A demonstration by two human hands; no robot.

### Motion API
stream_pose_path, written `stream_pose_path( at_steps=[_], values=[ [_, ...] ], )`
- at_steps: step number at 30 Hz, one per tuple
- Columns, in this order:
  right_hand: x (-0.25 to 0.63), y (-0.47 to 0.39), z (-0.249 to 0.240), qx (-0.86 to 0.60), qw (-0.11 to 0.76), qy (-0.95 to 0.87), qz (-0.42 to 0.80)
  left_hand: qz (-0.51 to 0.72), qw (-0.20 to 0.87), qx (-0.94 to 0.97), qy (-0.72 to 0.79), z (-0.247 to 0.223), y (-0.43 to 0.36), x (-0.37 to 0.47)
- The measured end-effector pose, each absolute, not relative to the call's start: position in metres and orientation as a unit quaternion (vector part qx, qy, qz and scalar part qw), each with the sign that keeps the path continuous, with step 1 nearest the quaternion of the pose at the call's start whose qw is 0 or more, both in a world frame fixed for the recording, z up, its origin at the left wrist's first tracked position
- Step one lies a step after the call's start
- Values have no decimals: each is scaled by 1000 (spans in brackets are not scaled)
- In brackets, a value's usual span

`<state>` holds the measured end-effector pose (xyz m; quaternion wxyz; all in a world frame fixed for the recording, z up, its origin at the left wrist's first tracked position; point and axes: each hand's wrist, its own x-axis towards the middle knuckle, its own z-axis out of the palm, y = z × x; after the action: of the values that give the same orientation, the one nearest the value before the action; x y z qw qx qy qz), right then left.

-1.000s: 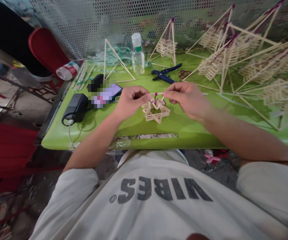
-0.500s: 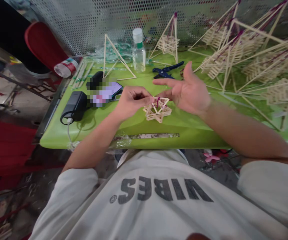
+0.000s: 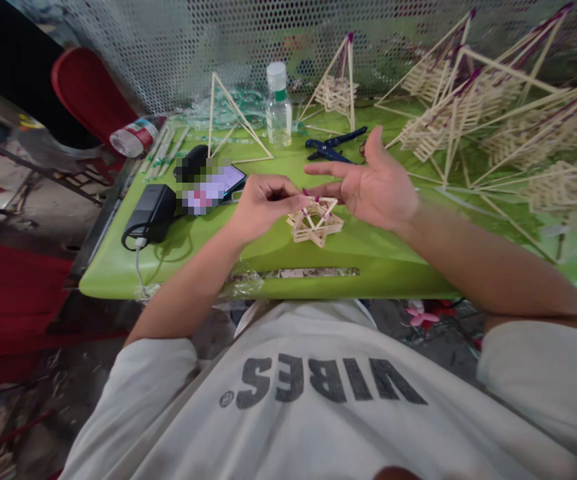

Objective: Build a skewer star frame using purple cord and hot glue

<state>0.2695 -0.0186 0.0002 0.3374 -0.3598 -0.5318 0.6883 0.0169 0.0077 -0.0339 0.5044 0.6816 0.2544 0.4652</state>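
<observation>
A small star-shaped stack of thin wooden sticks (image 3: 317, 233) stands above the green table, with purple string (image 3: 317, 199) tied at its upper part. My left hand (image 3: 263, 208) pinches its upper left corner between thumb and fingers. On the other side, my right hand (image 3: 377, 188) is open, palm up, with thumb raised and index finger stretched to the left. Its lower fingertips reach behind the star's upper right corner; whether they touch the string or sticks I cannot tell. Just beyond the right hand lie dark blue pliers (image 3: 332, 145).
A clear bottle (image 3: 279, 113) and a stick triangle (image 3: 241, 120) stand behind. Several stick pyramids with purple string (image 3: 438, 127) crowd the right side. At left are a phone (image 3: 215, 187), a black power adapter (image 3: 151, 212) and a tipped plastic container (image 3: 133, 137). A perforated metal panel (image 3: 178, 53) backs the table.
My right hand has shifted very slightly to the left and down. The left hand keeps its pinch on the star, which has hardly moved.
</observation>
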Motion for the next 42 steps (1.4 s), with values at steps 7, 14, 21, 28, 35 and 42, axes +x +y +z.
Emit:
stream_pose_path(
  at_steps=[7, 14, 21, 28, 35, 42],
  values=[
    [262, -26, 34, -308, 414, -665, 539, 479, 468, 692, 271, -40, 10, 16],
    [258, -68, 66, -192, 296, -913, 206, 596, 306, 702, 240, -39, 4, 12],
    [271, -94, 32, -124, 144, -981, 47, 647, -114, 741, 141, -41, 9, -5],
    [279, -73, -2, -299, 369, -822, 315, 649, -208, 727, 85, -46, 20, -17],
    [256, -52, -9, -336, 375, -639, 582, 585, -251, 769, 58, -55, 21, -11],
    [251, -53, -8, -376, 488, -615, 492, 563, -261, 781, 77, -68, 26, -8]
  ],
)
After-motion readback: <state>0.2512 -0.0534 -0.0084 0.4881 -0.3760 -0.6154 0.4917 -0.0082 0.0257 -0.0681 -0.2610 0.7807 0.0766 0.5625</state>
